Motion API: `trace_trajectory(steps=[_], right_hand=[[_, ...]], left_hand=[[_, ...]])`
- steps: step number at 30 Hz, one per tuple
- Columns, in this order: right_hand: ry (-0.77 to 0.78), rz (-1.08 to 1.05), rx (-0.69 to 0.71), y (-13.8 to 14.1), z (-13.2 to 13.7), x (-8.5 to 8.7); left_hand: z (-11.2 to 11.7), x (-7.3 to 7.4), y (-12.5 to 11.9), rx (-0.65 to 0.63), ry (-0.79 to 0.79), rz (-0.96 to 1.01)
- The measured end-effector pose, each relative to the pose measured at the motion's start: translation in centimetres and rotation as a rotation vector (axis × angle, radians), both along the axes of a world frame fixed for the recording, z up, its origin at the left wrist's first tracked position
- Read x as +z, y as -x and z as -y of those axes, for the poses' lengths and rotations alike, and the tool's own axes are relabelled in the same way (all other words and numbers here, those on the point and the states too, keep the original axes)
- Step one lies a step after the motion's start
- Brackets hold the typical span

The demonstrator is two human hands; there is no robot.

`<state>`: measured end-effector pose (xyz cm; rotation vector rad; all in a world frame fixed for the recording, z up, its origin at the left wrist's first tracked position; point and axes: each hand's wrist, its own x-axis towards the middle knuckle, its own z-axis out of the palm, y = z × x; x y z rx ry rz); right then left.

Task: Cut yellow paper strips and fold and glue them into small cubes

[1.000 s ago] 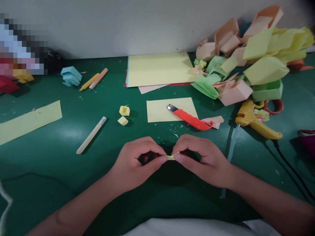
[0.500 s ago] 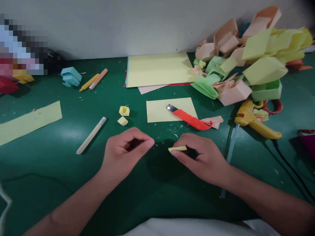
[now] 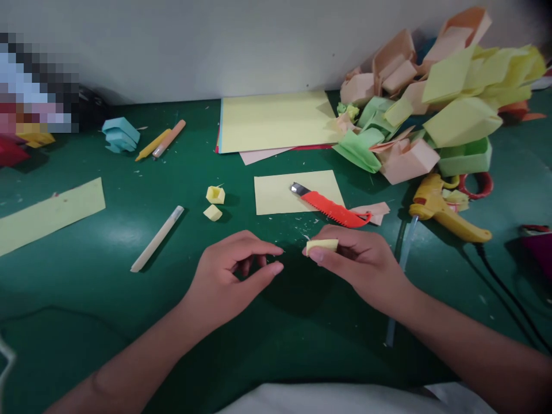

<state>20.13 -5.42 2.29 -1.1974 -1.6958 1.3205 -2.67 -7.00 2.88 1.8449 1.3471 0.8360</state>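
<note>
Between the thumb and fingers of my right hand [image 3: 360,256] is a small folded piece of yellow paper [image 3: 322,246]. My left hand [image 3: 237,273] holds nothing; its thumb and forefinger are apart and point toward the piece. Beyond my left hand sit two tiny folded yellow paper shapes, one an open box [image 3: 215,195], the other a closed-looking block [image 3: 213,213]. A red-handled utility knife [image 3: 330,208] lies across a yellow paper rectangle [image 3: 276,194] beyond my hands.
A yellow glue gun [image 3: 448,215] with a clear glue stick lies at right, below a pile of folded paper boxes [image 3: 409,155]. Stacked paper sheets [image 3: 276,121] lie by the wall. At left are a white stick [image 3: 157,239], a yellow strip [image 3: 56,213] and a blue folded paper [image 3: 121,135].
My left thumb and forefinger have parted, and that hand has shifted right. The right hand has turned the yellow paper piece so more of its flat side shows.
</note>
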Motion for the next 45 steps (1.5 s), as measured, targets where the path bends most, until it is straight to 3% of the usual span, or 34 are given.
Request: trace_trajectory(steps=[4, 15, 25, 34, 39, 45], right_hand=[[0.006, -0.021, 0.032, 0.2, 0.1, -0.2], [0.002, 0.037, 0.096, 0.6, 1.1, -0.5], [-0.174, 0.149, 0.194, 0.9, 1.5, -0.9], [-0.230, 0.117, 0.009, 1.1, 1.2, 0.1], [-0.059, -0.007, -0.235, -0.1, 0.4, -0.4], [0.091, -0.168, -0.274, -0.7, -0.2, -1.3]], left_hand=[[0.4, -0.2, -0.4, -0.066, -0.049, -0.022], [0.9, -0.1, -0.7, -0.050, -0.118, -0.037], [1.5, -0.2, -1.5, 0.002, -0.107, 0.017], [1.1, -0.2, -1.3, 0.063, -0.051, 0.077], [0.5, -0.2, -0.6, 0.154, 0.012, 0.125], [0.3, -0.6, -0.5, 0.060, 0.003, 0.051]])
